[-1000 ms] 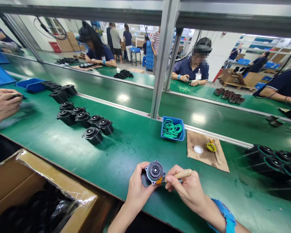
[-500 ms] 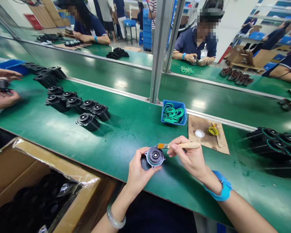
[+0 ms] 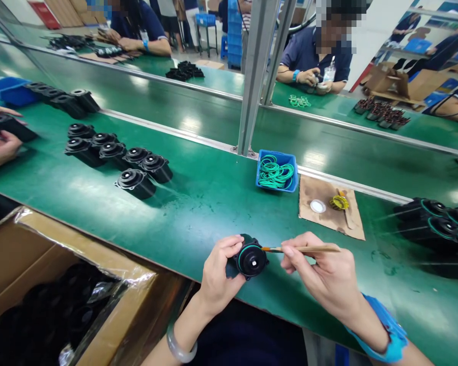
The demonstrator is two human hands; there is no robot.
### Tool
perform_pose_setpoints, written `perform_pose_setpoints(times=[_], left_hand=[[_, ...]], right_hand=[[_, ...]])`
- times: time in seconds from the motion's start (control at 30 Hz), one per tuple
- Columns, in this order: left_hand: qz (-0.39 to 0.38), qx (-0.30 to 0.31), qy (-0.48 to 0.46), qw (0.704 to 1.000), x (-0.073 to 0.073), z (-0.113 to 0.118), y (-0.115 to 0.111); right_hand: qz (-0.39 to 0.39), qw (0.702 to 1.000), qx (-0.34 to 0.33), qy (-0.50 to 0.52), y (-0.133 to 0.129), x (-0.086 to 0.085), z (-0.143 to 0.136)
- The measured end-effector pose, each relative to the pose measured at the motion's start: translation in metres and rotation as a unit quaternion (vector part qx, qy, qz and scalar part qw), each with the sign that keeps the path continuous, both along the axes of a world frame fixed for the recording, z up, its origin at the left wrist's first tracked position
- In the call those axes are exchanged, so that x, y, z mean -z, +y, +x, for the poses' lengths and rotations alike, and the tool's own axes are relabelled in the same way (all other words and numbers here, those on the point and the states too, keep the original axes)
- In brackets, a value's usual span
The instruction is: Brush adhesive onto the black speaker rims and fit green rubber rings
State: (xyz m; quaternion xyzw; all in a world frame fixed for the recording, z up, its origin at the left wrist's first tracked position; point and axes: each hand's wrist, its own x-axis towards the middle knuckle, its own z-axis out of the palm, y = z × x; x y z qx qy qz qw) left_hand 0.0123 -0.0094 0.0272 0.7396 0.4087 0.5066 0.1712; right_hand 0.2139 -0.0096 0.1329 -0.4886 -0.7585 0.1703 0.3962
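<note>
A round black housing (image 3: 253,262) with a green ring around its raised top is gripped by my left hand (image 3: 222,277), fingers wrapped round its left side. My right hand (image 3: 322,264) pinches the wooden handle of a brush (image 3: 309,249). The orange bristles touch the upper right rim of the housing, beside the green ring. Beyond my hands stands a blue bin (image 3: 277,171) of green rings (image 3: 270,174). To its right, a stained cardboard piece (image 3: 320,223) carries a white lid (image 3: 318,206) and a small yellow container (image 3: 339,203).
Several black housings (image 3: 134,184) stand at the left, and several with green rings (image 3: 438,226) at the right. An open cardboard box (image 3: 137,290) is at the lower left. Another person's hands (image 3: 2,145) hold a black part at the far left. A metal post (image 3: 253,76) rises behind.
The housing has tilted in my left hand and come slightly lower and right. My right hand has moved right and down, bringing the brush to the rim's right side.
</note>
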Motion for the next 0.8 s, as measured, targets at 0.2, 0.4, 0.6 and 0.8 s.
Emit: perform_pose_setpoints(times=[0.2, 0.4, 0.6, 0.8], left_hand=[[0.04, 0.033, -0.001, 0.999, 0.0, 0.001, 0.001], [0.054, 0.05, -0.007, 0.997, -0.001, 0.001, 0.001], [0.057, 0.074, -0.002, 0.996, -0.004, 0.002, 0.003], [0.058, 0.084, -0.001, 0.995, -0.002, 0.002, 0.003]], right_hand=[[0.036, 0.999, 0.004, -0.016, 0.001, 0.002, -0.005], [0.025, 1.0, -0.017, 0.003, -0.001, 0.003, -0.011], [0.065, 0.99, -0.123, 0.014, -0.009, 0.002, -0.016], [0.073, 0.982, -0.175, 0.002, -0.013, 0.005, -0.016]])
